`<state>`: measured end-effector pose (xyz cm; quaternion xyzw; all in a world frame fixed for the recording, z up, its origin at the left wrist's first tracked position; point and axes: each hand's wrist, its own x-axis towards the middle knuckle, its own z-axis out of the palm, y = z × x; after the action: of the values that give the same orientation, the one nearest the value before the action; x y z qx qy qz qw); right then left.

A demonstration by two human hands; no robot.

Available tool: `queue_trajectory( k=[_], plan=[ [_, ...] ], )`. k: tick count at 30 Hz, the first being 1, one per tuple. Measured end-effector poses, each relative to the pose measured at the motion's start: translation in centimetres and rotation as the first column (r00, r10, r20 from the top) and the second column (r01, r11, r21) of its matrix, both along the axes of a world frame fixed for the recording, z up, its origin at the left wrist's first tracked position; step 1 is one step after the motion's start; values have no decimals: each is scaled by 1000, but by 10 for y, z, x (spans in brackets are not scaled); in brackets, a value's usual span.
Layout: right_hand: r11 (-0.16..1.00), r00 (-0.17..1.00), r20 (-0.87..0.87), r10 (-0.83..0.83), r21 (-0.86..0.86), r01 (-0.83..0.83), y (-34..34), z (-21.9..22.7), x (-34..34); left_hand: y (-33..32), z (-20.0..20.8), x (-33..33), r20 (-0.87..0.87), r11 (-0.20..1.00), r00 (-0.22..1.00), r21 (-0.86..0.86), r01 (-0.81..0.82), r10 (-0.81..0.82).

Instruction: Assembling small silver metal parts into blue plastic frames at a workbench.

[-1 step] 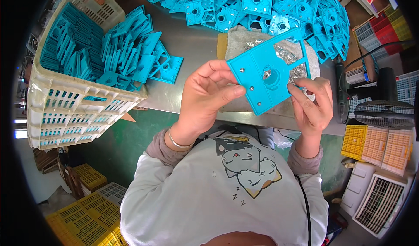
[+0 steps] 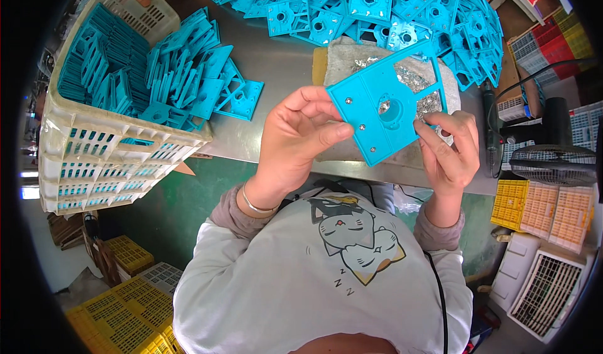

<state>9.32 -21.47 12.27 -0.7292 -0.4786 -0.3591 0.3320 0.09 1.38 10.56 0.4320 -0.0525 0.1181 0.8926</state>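
Observation:
A flat turquoise plastic plate (image 2: 370,118) is held tilted above the table's front edge. It has a round hole in its solid part and an open frame at its far right end. Three small screws (image 2: 362,127) sit along its left side. My left hand (image 2: 298,143) grips the plate's left edge, thumb on top and fingers behind. My right hand (image 2: 453,150) is closed at the plate's lower right edge, its fingertips pinched against it; whether they also hold something small cannot be seen. Behind the plate, a pile of small metal screws (image 2: 411,77) lies on a light cloth (image 2: 342,52).
A big heap of similar turquoise plates (image 2: 370,5) covers the table's back. To the left, an off-white crate (image 2: 119,159) holds stacked plates, with more plates (image 2: 242,99) beside it. At the right are a dark power screwdriver (image 2: 491,128), a black fan (image 2: 553,164) and stacked crates (image 2: 543,209).

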Motion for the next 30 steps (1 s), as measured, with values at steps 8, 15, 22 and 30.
queue_trajectory(
  k=[8,15,22,30],
  plan=[
    [1000,1000,5,15,15,-15,2,1,-2,0,3,-3,3,999,1000,-34,22,-22],
    [1000,1000,12,-3,7,3,2,0,-2,-1,0,-2,1,1000,1000,5,-15,15],
    [996,991,-116,-72,52,79,11,-10,0,-5,-14,7,76,988,988,72,-138,132],
    [989,969,-214,126,101,-106,46,-9,-14,-18,-21,8,203,920,950,264,-288,239]
  ],
)
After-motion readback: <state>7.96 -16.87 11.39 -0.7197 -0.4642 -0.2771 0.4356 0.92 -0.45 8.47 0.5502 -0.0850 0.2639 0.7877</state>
